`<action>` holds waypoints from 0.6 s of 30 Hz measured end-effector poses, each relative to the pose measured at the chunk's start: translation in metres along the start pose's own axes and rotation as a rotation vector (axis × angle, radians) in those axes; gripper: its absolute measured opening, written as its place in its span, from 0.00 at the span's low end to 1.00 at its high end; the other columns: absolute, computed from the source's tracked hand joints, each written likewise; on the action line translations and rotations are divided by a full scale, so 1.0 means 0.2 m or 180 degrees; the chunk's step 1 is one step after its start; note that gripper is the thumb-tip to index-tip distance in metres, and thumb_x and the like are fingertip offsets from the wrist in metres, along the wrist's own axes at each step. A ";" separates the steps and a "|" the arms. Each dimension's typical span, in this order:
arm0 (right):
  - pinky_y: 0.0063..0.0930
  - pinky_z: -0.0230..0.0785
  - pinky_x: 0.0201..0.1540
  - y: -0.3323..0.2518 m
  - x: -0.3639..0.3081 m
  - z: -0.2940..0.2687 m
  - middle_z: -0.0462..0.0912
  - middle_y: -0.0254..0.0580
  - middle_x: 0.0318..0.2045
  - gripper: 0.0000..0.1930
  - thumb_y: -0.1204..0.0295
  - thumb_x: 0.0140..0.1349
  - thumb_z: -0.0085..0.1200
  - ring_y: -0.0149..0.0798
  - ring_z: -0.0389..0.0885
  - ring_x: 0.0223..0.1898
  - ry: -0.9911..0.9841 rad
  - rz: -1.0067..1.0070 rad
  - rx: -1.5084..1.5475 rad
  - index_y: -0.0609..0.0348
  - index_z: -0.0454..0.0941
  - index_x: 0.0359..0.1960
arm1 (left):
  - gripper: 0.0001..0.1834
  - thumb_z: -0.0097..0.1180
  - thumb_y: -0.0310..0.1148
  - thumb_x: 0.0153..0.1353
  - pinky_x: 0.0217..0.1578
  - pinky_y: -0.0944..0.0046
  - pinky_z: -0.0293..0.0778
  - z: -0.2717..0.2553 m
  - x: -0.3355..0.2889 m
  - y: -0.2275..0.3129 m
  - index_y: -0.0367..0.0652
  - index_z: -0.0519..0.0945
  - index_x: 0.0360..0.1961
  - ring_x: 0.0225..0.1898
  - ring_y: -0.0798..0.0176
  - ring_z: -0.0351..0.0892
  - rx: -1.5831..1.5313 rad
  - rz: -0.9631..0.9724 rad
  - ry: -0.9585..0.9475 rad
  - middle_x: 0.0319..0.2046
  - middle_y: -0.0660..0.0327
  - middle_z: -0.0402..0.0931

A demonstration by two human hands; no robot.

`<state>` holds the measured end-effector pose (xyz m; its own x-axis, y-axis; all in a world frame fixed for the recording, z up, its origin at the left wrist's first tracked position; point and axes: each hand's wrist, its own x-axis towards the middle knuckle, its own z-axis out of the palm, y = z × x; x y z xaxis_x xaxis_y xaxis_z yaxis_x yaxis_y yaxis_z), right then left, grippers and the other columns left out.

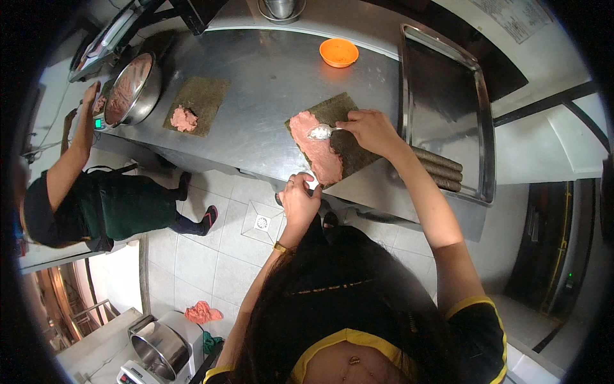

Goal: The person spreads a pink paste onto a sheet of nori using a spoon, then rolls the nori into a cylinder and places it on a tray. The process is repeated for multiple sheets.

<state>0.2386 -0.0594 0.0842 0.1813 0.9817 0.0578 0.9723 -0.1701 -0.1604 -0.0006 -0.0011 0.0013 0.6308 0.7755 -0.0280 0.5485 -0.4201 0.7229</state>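
A dark green seaweed sheet [358, 150] lies on the steel table in front of me, with a band of pink minced paste [311, 142] spread along its left part. My right hand [369, 132] is closed round the handle of a metal spoon [320, 132], whose bowl rests on the paste. Beside the sheet's near corner, at the table's front edge, my left hand [300, 197] has its fingers curled together. Something small and white shows between its thumb and fingers; I cannot make out what it is.
Left along the steel table [256, 83] lies another seaweed sheet [211, 96] with a paste lump [183, 119]. A co-worker [121, 205] stands beside a steel bowl [142, 96]. An orange bowl [339, 52] sits at the back; dark rolls [438, 169] lie in a metal tray [441, 77].
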 end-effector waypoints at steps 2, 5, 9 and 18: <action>0.41 0.72 0.44 -0.02 0.00 0.03 0.80 0.38 0.35 0.18 0.75 0.56 0.50 0.45 0.80 0.42 -0.0083 -0.0062 -0.0092 0.43 0.84 0.46 | 0.15 0.67 0.33 0.46 0.38 0.56 0.60 0.00 0.00 0.00 0.49 0.76 0.36 0.35 0.57 0.74 -0.0074 -0.0012 -0.0022 0.28 0.63 0.71; 0.42 0.72 0.41 -0.07 -0.05 0.02 0.79 0.39 0.34 0.18 0.75 0.56 0.50 0.46 0.81 0.41 -0.0439 -0.0197 -0.0112 0.44 0.83 0.48 | 0.15 0.67 0.33 0.47 0.38 0.55 0.61 0.01 0.00 -0.01 0.49 0.76 0.37 0.35 0.56 0.75 -0.0085 -0.0053 -0.0040 0.28 0.63 0.71; 0.44 0.72 0.40 -0.13 -0.18 -0.02 0.80 0.40 0.34 0.19 0.76 0.55 0.49 0.46 0.81 0.41 -0.0847 -0.0196 0.0030 0.45 0.83 0.47 | 0.15 0.67 0.33 0.47 0.38 0.55 0.62 0.01 -0.01 -0.02 0.49 0.76 0.37 0.35 0.56 0.75 0.0009 0.0016 -0.0003 0.28 0.62 0.71; 0.44 0.71 0.39 -0.01 -0.15 -0.08 0.79 0.40 0.32 0.18 0.76 0.55 0.49 0.47 0.80 0.37 -0.0410 0.0044 0.0462 0.46 0.84 0.45 | 0.15 0.66 0.32 0.47 0.38 0.55 0.62 0.01 -0.01 -0.01 0.49 0.76 0.37 0.36 0.55 0.75 0.0048 0.0064 0.0046 0.29 0.62 0.71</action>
<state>0.2344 -0.0897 0.0988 0.1650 0.9838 -0.0707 0.9367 -0.1788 -0.3011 -0.0016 -0.0021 -0.0017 0.6339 0.7734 -0.0036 0.5442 -0.4427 0.7126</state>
